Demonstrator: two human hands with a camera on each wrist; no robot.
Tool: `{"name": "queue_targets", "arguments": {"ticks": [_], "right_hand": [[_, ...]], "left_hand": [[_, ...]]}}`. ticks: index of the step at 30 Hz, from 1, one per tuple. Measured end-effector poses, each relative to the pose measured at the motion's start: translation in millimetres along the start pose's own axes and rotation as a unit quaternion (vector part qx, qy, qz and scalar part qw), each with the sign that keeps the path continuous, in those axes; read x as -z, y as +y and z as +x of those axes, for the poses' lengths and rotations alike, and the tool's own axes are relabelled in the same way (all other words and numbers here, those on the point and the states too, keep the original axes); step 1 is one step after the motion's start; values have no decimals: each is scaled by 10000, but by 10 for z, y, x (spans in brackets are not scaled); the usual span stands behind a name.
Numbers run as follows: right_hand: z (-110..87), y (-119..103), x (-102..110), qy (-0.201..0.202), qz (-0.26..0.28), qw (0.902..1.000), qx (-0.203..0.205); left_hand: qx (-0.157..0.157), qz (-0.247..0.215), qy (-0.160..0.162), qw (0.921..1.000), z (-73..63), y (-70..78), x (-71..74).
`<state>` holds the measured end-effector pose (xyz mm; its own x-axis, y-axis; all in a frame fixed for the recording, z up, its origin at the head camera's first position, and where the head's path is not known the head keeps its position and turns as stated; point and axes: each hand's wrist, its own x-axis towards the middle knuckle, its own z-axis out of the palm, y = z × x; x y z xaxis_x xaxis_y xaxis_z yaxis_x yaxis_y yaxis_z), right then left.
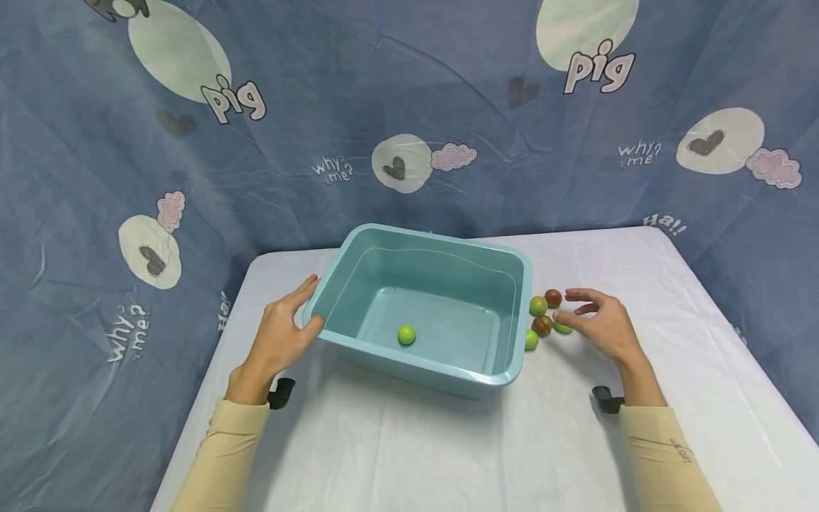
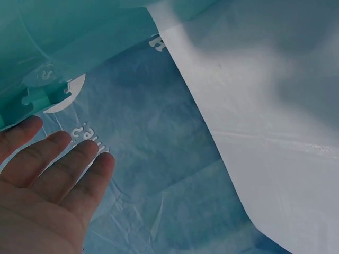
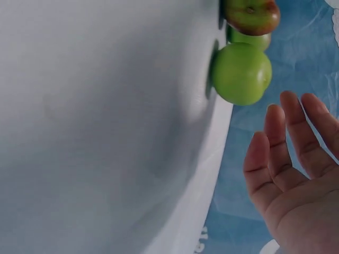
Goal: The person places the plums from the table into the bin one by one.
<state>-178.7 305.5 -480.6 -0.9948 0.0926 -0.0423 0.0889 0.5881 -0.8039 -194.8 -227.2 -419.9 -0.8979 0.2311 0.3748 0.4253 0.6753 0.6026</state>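
Observation:
A pale teal plastic basin (image 1: 441, 370) sits on the white table, with one small round green fruit (image 1: 406, 335) on its floor. My left hand (image 1: 281, 334) touches the basin's left rim, thumb by the front corner; in the left wrist view its fingers (image 2: 87, 180) look fairly straight near the rim. Beside the basin's right wall lie several small round fruits, among them a green one (image 1: 538, 306) and a reddish-brown one (image 1: 553, 298). Just right of them my right hand (image 1: 604, 323) hovers, fingers loosely bent. In the right wrist view a gap separates its fingertips from the nearest green fruit (image 3: 241, 74).
A white cloth (image 1: 409, 448) covers the table. Behind and at the sides hangs a blue printed curtain (image 1: 409, 85). Small black wrist devices show at the left wrist (image 1: 281, 392) and the right wrist (image 1: 606, 400).

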Motion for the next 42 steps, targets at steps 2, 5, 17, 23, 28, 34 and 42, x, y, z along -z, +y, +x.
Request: {"name": "queue_targets", "arguments": {"ticks": [2, 5, 17, 23, 28, 34, 42], "right_hand": [[6, 19, -6, -55, -70, 10000, -45], [4, 43, -12, -77, -135, 9999, -61], [11, 127, -38, -290, -236, 9988, -315], [34, 160, -57, -369, -425, 9979, -325], [56, 169, -68, -510, -547, 9964, -390], [70, 176, -92, -679, -752, 9941, -393], [70, 194, -97, -635, -972, 9930, -232]], "left_hand": [[0, -11, -8, 10000, 0, 3, 1], [-9, -2, 8, 10000, -2, 7, 5], [0, -15, 27, 10000, -7, 17, 14], [3, -36, 22, 10000, -8, 22, 16], [-5, -46, 29, 10000, -8, 19, 13], [-35, -40, 29, 10000, -6, 17, 14], [-62, -37, 30, 10000, 2, 15, 6]]}}
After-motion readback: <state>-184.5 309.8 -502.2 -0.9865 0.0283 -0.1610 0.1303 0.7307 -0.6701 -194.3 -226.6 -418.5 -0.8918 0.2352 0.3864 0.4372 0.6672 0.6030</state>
